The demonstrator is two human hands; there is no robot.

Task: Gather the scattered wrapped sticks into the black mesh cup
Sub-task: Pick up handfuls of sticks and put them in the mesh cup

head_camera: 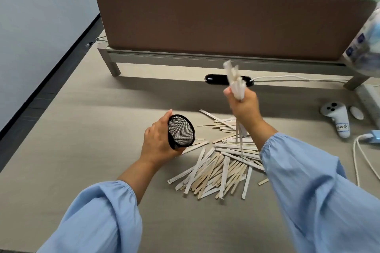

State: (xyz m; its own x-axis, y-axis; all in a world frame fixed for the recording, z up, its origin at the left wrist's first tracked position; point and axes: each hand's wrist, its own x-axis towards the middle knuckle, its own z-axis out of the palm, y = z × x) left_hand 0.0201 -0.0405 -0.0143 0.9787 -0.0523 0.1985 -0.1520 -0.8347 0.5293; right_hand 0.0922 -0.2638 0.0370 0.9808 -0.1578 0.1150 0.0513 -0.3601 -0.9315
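Observation:
My left hand (159,141) grips the black mesh cup (181,131), tilted with its open mouth turned towards me and the right; the inside looks empty. My right hand (243,107) is raised above the desk, closed around a bundle of white wrapped sticks (234,80) that stick up and hang down from the fist. Below and between my hands lies a loose pile of wrapped and bare wooden sticks (218,166) on the desk.
A brown divider panel (226,24) stands across the back of the desk, with a person seated behind it. A white controller (337,119), cables (362,156) and a plastic-wrapped pack (366,47) lie at the right. A black cable port (216,79) sits under the panel.

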